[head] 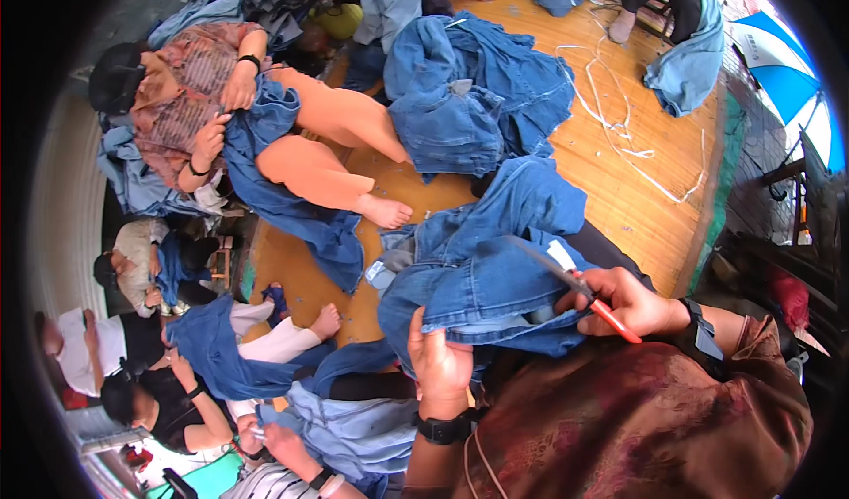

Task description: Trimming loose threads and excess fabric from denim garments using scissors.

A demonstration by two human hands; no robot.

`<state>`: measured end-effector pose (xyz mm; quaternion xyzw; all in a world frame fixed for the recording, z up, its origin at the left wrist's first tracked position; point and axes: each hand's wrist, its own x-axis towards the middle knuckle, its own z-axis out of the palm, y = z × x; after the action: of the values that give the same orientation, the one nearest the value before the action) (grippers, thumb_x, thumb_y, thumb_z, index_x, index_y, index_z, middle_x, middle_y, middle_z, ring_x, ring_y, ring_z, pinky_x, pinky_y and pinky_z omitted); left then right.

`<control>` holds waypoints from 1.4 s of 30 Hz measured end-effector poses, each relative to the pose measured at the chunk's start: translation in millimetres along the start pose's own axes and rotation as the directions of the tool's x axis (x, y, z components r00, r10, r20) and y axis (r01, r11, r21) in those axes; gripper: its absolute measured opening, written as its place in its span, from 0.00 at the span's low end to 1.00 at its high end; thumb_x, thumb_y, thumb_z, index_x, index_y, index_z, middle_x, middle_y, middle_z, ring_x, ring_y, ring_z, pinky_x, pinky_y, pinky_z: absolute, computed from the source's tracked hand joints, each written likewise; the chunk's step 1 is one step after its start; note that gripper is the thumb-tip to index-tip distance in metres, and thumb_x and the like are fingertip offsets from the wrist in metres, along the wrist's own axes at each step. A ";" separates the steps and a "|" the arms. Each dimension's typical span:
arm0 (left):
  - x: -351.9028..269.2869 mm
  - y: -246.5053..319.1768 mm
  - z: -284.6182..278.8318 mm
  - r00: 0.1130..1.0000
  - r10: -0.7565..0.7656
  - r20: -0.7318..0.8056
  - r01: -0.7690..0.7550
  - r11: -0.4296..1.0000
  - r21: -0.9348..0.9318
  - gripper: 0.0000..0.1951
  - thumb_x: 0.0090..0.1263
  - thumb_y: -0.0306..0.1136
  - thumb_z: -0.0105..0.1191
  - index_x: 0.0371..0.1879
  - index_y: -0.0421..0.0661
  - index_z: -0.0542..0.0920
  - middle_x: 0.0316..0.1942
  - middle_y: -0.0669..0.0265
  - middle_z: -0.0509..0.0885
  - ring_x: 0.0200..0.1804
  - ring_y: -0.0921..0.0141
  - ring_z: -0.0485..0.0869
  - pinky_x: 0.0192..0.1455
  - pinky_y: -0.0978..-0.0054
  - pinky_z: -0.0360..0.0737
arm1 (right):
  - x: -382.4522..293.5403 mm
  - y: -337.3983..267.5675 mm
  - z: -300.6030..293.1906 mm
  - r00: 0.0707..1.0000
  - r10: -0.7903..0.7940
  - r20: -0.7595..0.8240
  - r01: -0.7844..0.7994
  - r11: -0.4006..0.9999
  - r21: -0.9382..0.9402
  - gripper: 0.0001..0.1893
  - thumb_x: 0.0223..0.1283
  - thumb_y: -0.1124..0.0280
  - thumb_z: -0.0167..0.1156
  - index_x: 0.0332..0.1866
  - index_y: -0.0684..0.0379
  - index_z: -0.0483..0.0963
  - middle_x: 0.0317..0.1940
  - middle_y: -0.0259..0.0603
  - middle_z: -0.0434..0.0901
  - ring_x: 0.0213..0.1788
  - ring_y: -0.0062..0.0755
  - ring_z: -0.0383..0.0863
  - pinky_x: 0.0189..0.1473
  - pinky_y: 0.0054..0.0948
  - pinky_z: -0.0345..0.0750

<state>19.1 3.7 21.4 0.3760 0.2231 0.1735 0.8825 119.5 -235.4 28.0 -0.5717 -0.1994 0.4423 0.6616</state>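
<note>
A blue denim garment (484, 267) lies across my lap, its stitched hem edge towards me. My left hand (441, 359) is under that hem at the lower middle of the view, palm up, with the edge held at the fingers. My right hand (623, 300) grips a pair of scissors with red-orange handles (613, 320), and its fingers also touch the denim. The dark blades point up and left over the cloth; whether they are parted is unclear. A white label (561, 255) shows on the garment beside the blades.
A pile of denim garments (464, 94) lies ahead on the yellow wooden floor (617, 187), with loose white strips (600, 111) to its right. Several people sit around with denim; one person's bare foot (385, 211) is near my garment. A blue and white umbrella (783, 68) stands far right.
</note>
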 end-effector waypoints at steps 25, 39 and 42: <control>-0.2 21.7 11.1 0.726 0.401 0.559 -0.594 -0.047 0.803 0.10 0.47 0.13 0.48 0.26 0.41 0.70 0.28 0.59 0.74 0.29 0.67 0.74 0.34 0.77 0.71 | 61.7 33.4 -42.6 0.721 -0.355 -0.594 0.129 0.912 -0.388 0.14 0.45 0.82 0.57 0.39 0.62 0.68 0.24 0.36 0.72 0.28 0.24 0.74 0.29 0.24 0.71; -0.5 0.0 10.3 0.674 0.286 0.681 -0.674 -0.139 0.726 0.12 0.41 0.13 0.50 0.23 0.44 0.71 0.25 0.62 0.71 0.25 0.66 0.73 0.28 0.74 0.70 | 78.7 51.4 -63.3 0.728 -0.051 -0.683 0.219 0.962 0.162 0.12 0.42 0.88 0.54 0.31 0.60 0.65 0.27 0.32 0.71 0.32 0.19 0.72 0.35 0.19 0.71; 4.6 1.5 14.3 0.757 0.219 0.615 -0.599 -0.143 0.788 0.11 0.41 0.13 0.50 0.22 0.44 0.71 0.26 0.60 0.73 0.27 0.65 0.74 0.30 0.74 0.71 | 79.0 45.0 -61.9 0.738 -0.021 -0.674 0.223 0.951 0.215 0.12 0.42 0.86 0.57 0.31 0.60 0.65 0.28 0.31 0.71 0.31 0.19 0.72 0.35 0.19 0.71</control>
<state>30.2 -1.5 30.2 0.9406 0.0191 0.1879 0.2823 192.8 -209.1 -49.6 -0.5767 0.0767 0.1887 0.7912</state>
